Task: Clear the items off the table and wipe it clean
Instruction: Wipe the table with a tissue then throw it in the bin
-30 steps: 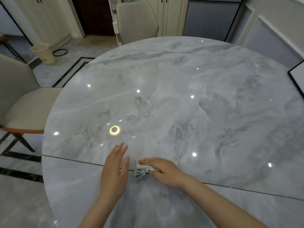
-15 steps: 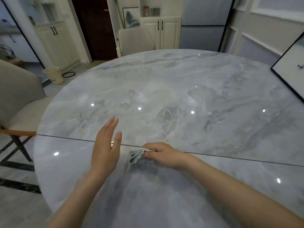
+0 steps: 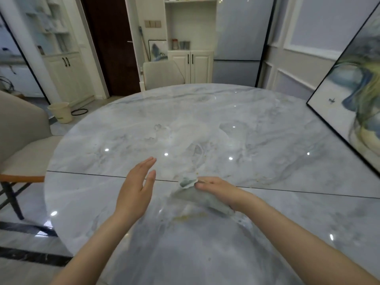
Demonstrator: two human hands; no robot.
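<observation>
The round grey marble table [image 3: 257,128] fills the view, with a dark seam running across it. My right hand [image 3: 218,190] holds a pale grey-green cloth [image 3: 186,183] against the tabletop near the seam, fingers curled over it. Part of the cloth trails back under my wrist. My left hand [image 3: 136,188] hovers just left of the cloth, fingers straight and together, holding nothing. A few yellowish crumbs or smears [image 3: 185,217] lie on the marble close to me, below the cloth.
A beige chair [image 3: 22,149] stands at the table's left edge and another chair [image 3: 162,74] at the far side. A framed painting [image 3: 349,112] leans at the right, on or beside the table. A small waste bin [image 3: 59,112] sits on the floor, far left.
The view has tilted up, showing more of the room. My right hand has kept the cloth pressed near the seam, and my left hand has stayed open beside it.
</observation>
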